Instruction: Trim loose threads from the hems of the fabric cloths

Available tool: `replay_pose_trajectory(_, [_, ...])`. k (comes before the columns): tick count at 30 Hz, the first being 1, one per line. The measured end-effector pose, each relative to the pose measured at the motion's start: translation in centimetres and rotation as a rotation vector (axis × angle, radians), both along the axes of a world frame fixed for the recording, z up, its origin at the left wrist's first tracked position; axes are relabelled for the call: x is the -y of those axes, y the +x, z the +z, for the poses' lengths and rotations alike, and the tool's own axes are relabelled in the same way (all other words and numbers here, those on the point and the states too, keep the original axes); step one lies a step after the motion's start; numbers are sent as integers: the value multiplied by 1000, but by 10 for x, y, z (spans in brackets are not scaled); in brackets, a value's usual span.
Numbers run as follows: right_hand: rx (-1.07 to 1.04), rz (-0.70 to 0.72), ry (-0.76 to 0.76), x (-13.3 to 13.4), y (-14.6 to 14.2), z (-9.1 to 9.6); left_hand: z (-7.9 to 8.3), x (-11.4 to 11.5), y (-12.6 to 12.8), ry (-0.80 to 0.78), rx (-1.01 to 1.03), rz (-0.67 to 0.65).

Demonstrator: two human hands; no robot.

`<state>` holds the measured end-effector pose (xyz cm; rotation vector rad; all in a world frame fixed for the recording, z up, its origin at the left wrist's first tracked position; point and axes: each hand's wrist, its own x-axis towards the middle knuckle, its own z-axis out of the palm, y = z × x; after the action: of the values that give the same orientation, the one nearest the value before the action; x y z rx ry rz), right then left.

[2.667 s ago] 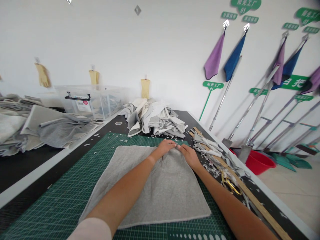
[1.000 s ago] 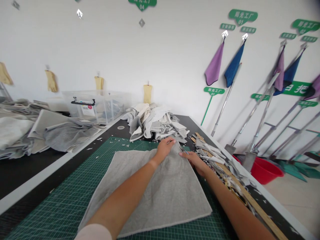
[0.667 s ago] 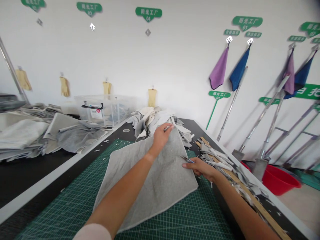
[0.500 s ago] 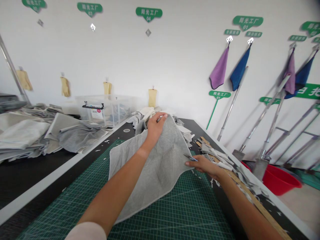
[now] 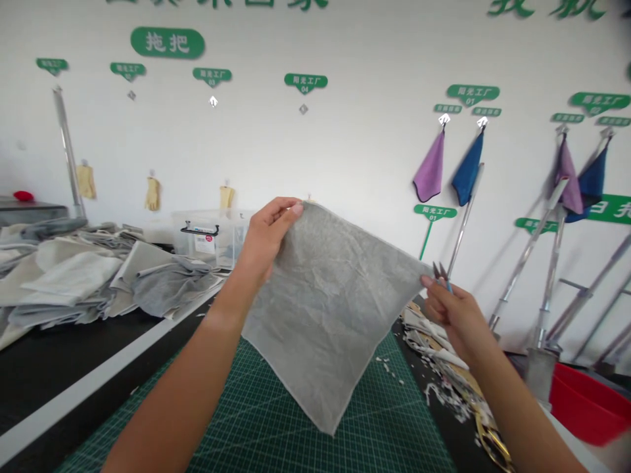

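Held up mid-frame, a square of gray cloth (image 5: 325, 309) hangs like a diamond above the green cutting mat (image 5: 315, 420) — the left hand (image 5: 266, 240) has its top corner pinched in a closed grip of thumb and fingers. At right of frame, the right hand (image 5: 456, 315) grips small snips (image 5: 441, 274) with teal handles, just beside the cloth's right corner — any contact is hard to tell. Lower right, cloth scraps (image 5: 434, 345) and gold-handled scissors (image 5: 488, 443) lie on the table (image 5: 73, 368).
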<state>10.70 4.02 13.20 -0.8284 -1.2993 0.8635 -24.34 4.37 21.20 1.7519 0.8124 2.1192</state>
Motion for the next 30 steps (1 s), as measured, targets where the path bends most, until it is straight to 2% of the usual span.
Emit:
replay_pose_trajectory(6, [-85, -39, 162, 42, -17, 34, 27, 66, -23, -86, -13, -46])
replay_pose_trajectory(9, [-139, -81, 206, 57, -25, 41, 32, 92, -36, -181, -39, -39])
replay_pose_trajectory(12, [-142, -88, 183, 61, -29, 40, 30, 104, -48, -248, -79, -32])
replay_pose_trajectory(14, [-134, -86, 148, 54, -30, 34, 25, 98, -55, -250, -94, -20])
replay_pose_trajectory(17, [-149, -110, 83, 31, -32, 15, 9, 66, -61, -245, -150, -8])
replay_pose_trajectory(21, [-154, -140, -17, -8, -37, -19, -18, 14, -57, -477, -305, -19])
replay_pose_trajectory(24, [-154, -151, -30, -28, -39, -32, -26, -4, -51, -518, -346, -99])
replay_pose_trajectory(27, [-159, -170, 57, -31, -37, -20, -15, 1, -45, -395, -345, -151])
replay_pose_trajectory(30, [-166, -198, 197, -19, -37, 12, 9, 15, -40, -190, -266, -47])
